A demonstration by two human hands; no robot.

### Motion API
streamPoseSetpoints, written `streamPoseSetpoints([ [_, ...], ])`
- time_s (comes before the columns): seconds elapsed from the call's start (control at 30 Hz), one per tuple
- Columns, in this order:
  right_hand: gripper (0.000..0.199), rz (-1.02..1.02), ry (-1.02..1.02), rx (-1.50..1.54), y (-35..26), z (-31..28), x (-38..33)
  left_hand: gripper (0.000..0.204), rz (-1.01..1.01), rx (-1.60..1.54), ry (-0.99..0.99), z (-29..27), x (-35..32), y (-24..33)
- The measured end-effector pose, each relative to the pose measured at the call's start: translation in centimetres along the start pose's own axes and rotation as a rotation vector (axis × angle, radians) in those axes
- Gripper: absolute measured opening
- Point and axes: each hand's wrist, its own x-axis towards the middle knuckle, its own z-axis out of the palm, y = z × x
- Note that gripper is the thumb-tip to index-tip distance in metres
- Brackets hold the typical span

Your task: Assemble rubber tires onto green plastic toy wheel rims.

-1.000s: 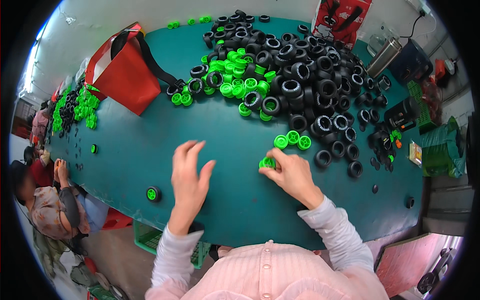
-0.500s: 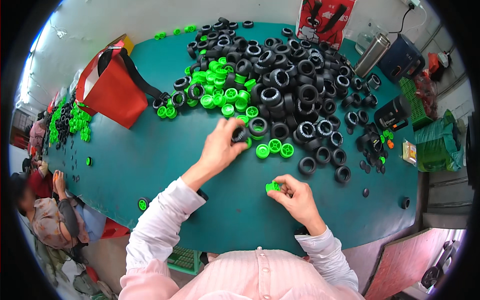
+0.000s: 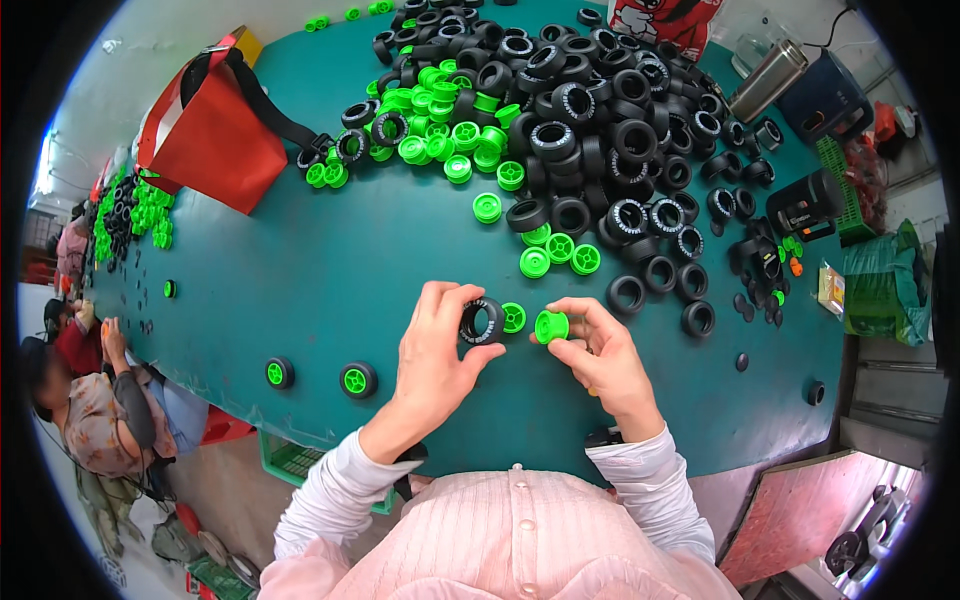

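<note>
My left hand (image 3: pixel 432 345) pinches a black toy tire (image 3: pixel 484 321) between thumb and fingers, its open ring turned toward my right hand. Just beside that tire is a green wheel hub (image 3: pixel 513 318); whether it lies on the table or is held too, I cannot tell. In my right hand (image 3: pixel 608 362) a second green hub (image 3: pixel 551 326) is gripped by the fingertips, a short gap from the tire. Beyond both hands, several loose green hubs (image 3: pixel 560 248) lie at the near edge of a large pile of black tires (image 3: pixel 632 142).
Two finished wheels, one wheel (image 3: pixel 358 380) nearer my left forearm and another (image 3: pixel 279 373) farther left, rest on the green table (image 3: pixel 330 270). A red bag (image 3: pixel 215 140) stands at the left. A black cup (image 3: pixel 803 203) and steel flask (image 3: pixel 768 82) are right. A person (image 3: pixel 110 430) sits far left.
My left hand has come back from the pile's edge toward me with the tire. My right hand, still holding its hub, is now close to it. A wheel formerly behind my left forearm shows.
</note>
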Motion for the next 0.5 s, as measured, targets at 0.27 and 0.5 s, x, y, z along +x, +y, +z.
streamPoseSetpoints([
  [0.27,0.036,0.055,-0.120,0.254,0.0,0.1,-0.5,0.062,-0.292,-1.250,-0.205,0.6,-2.4,-1.3],
  [0.5,0.038,-0.392,0.129,-0.482,-0.2,3.4,-1.7,0.060,-0.309,-1.431,-0.245,1.7,-3.3,-1.6],
])
